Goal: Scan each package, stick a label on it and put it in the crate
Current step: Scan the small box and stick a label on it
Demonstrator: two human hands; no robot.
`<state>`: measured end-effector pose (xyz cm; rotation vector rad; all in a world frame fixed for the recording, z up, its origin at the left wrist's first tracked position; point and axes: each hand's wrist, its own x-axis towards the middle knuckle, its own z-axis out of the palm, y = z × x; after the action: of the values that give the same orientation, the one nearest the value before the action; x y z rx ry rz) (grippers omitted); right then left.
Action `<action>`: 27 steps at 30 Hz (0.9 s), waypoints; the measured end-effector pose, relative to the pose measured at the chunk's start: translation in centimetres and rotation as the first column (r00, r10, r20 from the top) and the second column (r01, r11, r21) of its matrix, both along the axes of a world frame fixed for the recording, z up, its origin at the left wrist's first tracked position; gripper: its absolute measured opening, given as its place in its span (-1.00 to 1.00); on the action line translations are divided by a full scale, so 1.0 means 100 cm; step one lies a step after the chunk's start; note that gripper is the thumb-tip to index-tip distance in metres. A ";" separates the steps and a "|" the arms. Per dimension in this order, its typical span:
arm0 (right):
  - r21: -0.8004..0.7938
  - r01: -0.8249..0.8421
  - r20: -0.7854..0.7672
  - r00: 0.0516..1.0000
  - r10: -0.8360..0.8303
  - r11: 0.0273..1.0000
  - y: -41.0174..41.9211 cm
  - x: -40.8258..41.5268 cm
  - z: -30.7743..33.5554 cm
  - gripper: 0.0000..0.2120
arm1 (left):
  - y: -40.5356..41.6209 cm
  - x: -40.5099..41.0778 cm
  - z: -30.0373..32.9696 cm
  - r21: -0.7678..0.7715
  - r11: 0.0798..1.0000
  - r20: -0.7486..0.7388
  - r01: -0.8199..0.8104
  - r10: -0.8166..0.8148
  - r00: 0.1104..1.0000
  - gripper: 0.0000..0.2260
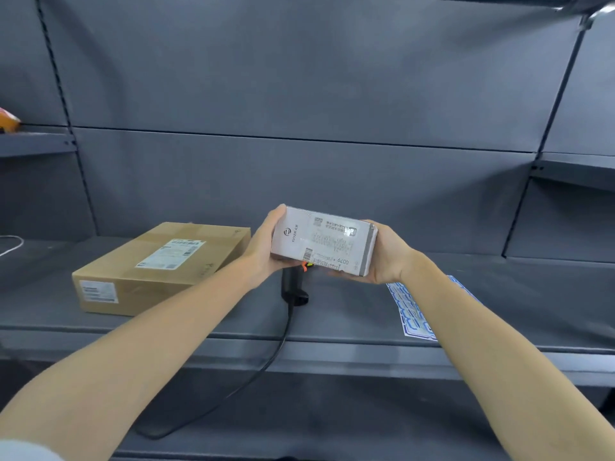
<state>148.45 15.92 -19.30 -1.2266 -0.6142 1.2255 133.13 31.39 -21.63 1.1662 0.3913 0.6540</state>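
bare forearms, pale sleeve edge

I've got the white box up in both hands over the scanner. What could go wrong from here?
1. The white box hides most of the scanner, so lowering it blindly may knock the scanner over.
2. The left hand and right hand grip only the box's ends; it could slip.
3. The scanner's cable hangs off the shelf edge near your forearms and could snag.

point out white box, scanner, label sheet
white box [322, 241], head view, top face
scanner [291, 284], head view, black handle
label sheet [411, 311], head view, blue-printed middle
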 end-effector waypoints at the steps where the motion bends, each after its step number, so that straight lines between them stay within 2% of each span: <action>1: 0.036 0.034 -0.040 0.999 -0.033 0.999 0.002 0.000 -0.001 -0.59 | -0.001 -0.001 0.000 -0.005 0.999 0.012 -0.034 0.034 0.999 -0.59; 4: 0.215 0.226 -0.308 0.939 -0.154 0.950 0.010 0.000 -0.010 -0.34 | -0.004 0.001 0.002 -0.142 0.978 0.057 -0.152 0.162 0.985 -0.69; 6: 0.300 0.312 -0.370 0.909 -0.192 0.901 0.013 -0.003 -0.015 -0.25 | -0.007 0.003 0.002 -0.254 0.944 0.086 -0.212 0.240 0.967 -0.66; 8: 0.312 0.273 -0.249 0.948 -0.199 0.910 0.016 -0.015 -0.014 -0.26 | -0.010 0.010 -0.001 -0.305 0.922 0.091 -0.239 0.278 0.956 -0.57; 11: 0.260 0.132 0.083 0.984 -0.159 0.957 0.027 -0.034 -0.011 -0.40 | -0.020 0.020 -0.007 -0.349 0.915 0.094 -0.202 0.248 0.964 -0.45; 13: 0.224 0.137 0.257 0.947 -0.194 0.965 0.039 -0.042 -0.012 -0.35 | -0.027 0.024 -0.009 -0.316 0.932 0.077 -0.179 0.213 0.974 -0.42; 15: 0.238 0.188 0.341 0.902 -0.263 0.953 0.049 -0.047 -0.014 -0.24 | -0.033 0.026 -0.010 -0.256 0.949 0.022 -0.183 0.195 0.981 -0.42; 18: 0.309 0.251 0.426 0.826 -0.369 0.917 0.059 -0.040 -0.019 -0.21 | -0.035 0.028 -0.012 -0.208 0.961 -0.058 -0.182 0.174 0.983 -0.47; 21: 0.311 0.314 0.559 0.703 -0.440 0.897 0.056 -0.025 -0.016 -0.15 | -0.030 0.020 -0.003 -0.100 0.949 -0.186 -0.299 0.277 0.943 -0.50; 23: 0.262 0.333 0.716 0.562 -0.414 0.906 0.051 -0.017 -0.009 -0.19 | -0.018 0.011 0.008 -0.039 0.919 -0.154 -0.393 0.383 0.911 -0.45; 26: 0.215 0.258 0.908 0.301 -0.290 0.942 0.043 -0.010 0.004 -0.30 | -0.001 0.001 0.022 0.066 0.930 -0.115 -0.361 0.367 0.923 -0.51; 27: 0.214 0.226 0.929 0.255 -0.269 0.950 0.042 -0.010 0.010 -0.31 | 0.003 -0.002 0.024 0.102 0.937 -0.134 -0.335 0.347 0.928 -0.53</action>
<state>147.41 20.08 -18.33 -1.9167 -1.2418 0.0176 132.92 31.66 -19.21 1.2367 0.7139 0.8923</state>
